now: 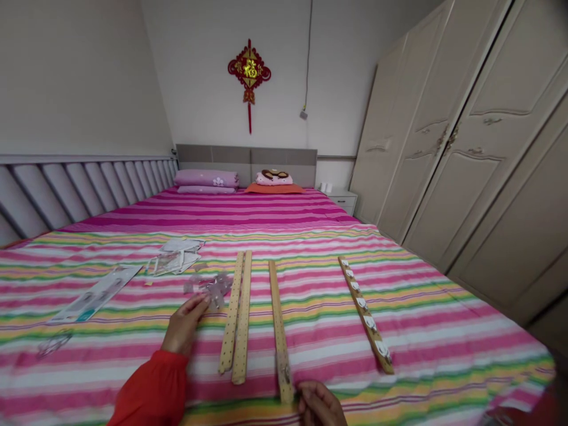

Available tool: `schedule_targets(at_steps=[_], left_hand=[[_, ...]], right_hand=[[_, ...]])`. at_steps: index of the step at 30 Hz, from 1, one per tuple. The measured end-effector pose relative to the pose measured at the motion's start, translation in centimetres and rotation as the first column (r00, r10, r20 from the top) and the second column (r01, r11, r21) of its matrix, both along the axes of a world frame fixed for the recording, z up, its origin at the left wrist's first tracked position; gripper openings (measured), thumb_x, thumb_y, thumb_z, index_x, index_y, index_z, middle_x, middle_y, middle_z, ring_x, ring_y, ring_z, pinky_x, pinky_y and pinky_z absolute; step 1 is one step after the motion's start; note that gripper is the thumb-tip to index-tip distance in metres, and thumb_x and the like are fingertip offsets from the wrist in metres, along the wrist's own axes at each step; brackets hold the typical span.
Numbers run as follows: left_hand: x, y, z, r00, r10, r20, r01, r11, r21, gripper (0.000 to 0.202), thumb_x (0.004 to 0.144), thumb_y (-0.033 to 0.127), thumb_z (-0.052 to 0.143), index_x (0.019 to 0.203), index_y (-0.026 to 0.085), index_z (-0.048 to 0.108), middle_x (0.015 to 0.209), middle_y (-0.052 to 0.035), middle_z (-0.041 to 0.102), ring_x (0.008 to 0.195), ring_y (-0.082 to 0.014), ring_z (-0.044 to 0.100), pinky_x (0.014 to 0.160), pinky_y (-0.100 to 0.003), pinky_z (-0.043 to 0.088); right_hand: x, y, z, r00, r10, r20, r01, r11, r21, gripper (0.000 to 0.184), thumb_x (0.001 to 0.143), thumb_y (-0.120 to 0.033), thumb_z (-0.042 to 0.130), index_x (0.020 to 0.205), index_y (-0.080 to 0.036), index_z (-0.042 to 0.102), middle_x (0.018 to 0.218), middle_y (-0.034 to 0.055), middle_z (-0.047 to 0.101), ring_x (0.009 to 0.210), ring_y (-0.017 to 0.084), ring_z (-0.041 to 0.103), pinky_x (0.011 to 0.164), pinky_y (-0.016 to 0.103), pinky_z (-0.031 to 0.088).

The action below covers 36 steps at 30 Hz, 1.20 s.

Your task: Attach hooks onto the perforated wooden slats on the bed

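A bedroom holds a wide bed [412, 331] under a pink and rainbow striped sheet, with a wardrobe [461, 130] along the right wall. Across the sheet lie two holed wooden strips [237, 316] side by side, a single strip [278, 322] with something clear at its near end, and a hook strip [366, 313] bearing white hooks. The left hand [184, 324], in a red sleeve [151, 387], is open, its fingertips just beside a cluster of clear plastic pieces [210, 290]. The right hand [319, 405], cut off by the frame's lower edge, curls loosely near the single strip's end; whether it grips anything is hidden. Papers [175, 257] lie farther left. The soft bedding offers little stability: pressing or tugging the sheet could shift the strips, and the clear pieces could vanish into its folds.
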<state>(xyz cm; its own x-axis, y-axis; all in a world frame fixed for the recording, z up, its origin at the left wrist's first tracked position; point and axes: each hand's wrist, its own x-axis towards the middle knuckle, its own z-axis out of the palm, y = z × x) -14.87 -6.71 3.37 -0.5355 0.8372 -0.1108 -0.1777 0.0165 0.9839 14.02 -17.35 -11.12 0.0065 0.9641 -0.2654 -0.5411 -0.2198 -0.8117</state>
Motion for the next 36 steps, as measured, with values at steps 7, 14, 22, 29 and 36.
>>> schedule_targets(at_steps=[7, 14, 22, 29, 36], left_hand=[[5.9, -2.8, 1.3, 0.904, -0.183, 0.387, 0.224, 0.973, -0.062, 0.014, 0.07, 0.001, 0.067, 0.078, 0.012, 0.069, 0.057, 0.0023, 0.064, 0.046, -0.0033, 0.056, 0.047, -0.01, 0.048], [11.7, -4.6, -0.6, 0.739, -0.282, 0.612, 0.379, 0.925, -0.031, 0.018, 0.079, 0.0, 0.059, 0.085, 0.014, 0.067, 0.076, -0.004, 0.072, 0.063, -0.0096, 0.068, 0.06, -0.016, 0.056], [15.9, -7.0, -1.7, 0.544, -0.185, 0.818, 0.351, 0.936, -0.022, 0.024, 0.087, -0.001, 0.045, 0.08, 0.009, 0.065, 0.076, -0.0075, 0.073, 0.065, -0.0101, 0.07, 0.061, -0.015, 0.057], [17.1, -8.1, -2.7, 0.468, -0.246, 0.849, 0.367, 0.928, 0.067, 0.026, 0.085, -0.003, 0.046, 0.078, 0.011, 0.067, 0.076, -0.0062, 0.074, 0.067, -0.0102, 0.07, 0.066, -0.018, 0.057], [15.3, -7.4, -3.5, 0.623, -0.42, 0.66, 0.455, 0.881, 0.131, 0.016, 0.079, 0.021, 0.064, 0.092, 0.015, 0.072, 0.101, -0.0101, 0.073, 0.096, -0.0186, 0.068, 0.082, -0.026, 0.054]], right_hand=[[1.7, 1.4, 4.5, 0.986, -0.082, 0.146, 0.072, 0.995, 0.068, 0.046, 0.058, -0.056, 0.078, 0.063, -0.014, 0.06, 0.049, -0.0024, 0.056, 0.031, 0.002, 0.032, 0.034, 0.017, 0.016], [-0.4, 2.5, 10.7, 0.984, 0.043, 0.17, -0.074, 0.981, 0.178, 0.042, 0.069, -0.056, 0.07, 0.068, -0.014, 0.06, 0.043, -0.0045, 0.051, 0.033, 0.004, 0.036, 0.035, 0.017, 0.022], [-1.6, 2.7, 10.9, 0.966, -0.052, 0.255, -0.017, 0.965, 0.26, 0.046, 0.059, -0.053, 0.079, 0.079, -0.016, 0.063, 0.047, -0.007, 0.05, 0.037, 0.007, 0.04, 0.038, 0.019, 0.032], [-1.1, 1.6, 12.6, 0.816, -0.336, 0.47, -0.004, 0.811, 0.586, 0.013, 0.082, -0.032, 0.064, 0.079, -0.02, 0.066, 0.069, 0.0012, 0.06, 0.06, 0.014, 0.054, 0.053, 0.023, 0.044], [0.2, 1.5, 14.0, 0.658, -0.465, 0.592, -0.205, 0.647, 0.735, 0.017, 0.09, -0.018, 0.049, 0.094, -0.021, 0.065, 0.087, 0.0065, 0.063, 0.083, 0.018, 0.059, 0.071, 0.028, 0.048]])
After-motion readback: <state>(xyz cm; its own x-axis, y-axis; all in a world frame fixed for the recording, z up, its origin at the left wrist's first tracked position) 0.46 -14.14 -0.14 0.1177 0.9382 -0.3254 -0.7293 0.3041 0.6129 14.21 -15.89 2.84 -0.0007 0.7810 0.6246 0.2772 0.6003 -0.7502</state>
